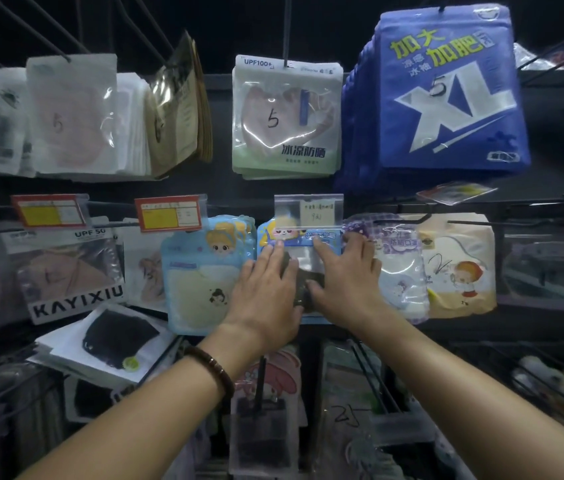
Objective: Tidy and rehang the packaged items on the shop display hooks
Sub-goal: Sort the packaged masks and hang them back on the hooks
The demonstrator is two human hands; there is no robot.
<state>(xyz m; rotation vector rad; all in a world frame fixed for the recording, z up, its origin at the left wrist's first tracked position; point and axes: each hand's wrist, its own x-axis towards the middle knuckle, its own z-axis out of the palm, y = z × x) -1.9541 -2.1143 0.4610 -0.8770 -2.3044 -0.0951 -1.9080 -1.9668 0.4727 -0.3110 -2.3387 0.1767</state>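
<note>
Head view: pressing flat on the blue cartoon packet with left hand and right hand, fingers straight, gripping nothing. Sits mid-row on the display rack, between pale-blue packet and purple packet. Probably light, floppy, slick; best pinched at the stiffer top edge.

two hands: left hand, right hand. one bead bracelet. three red price tags. one clear tag sleeve. four cartoon packets, middle row. one blue xl stack.
</note>
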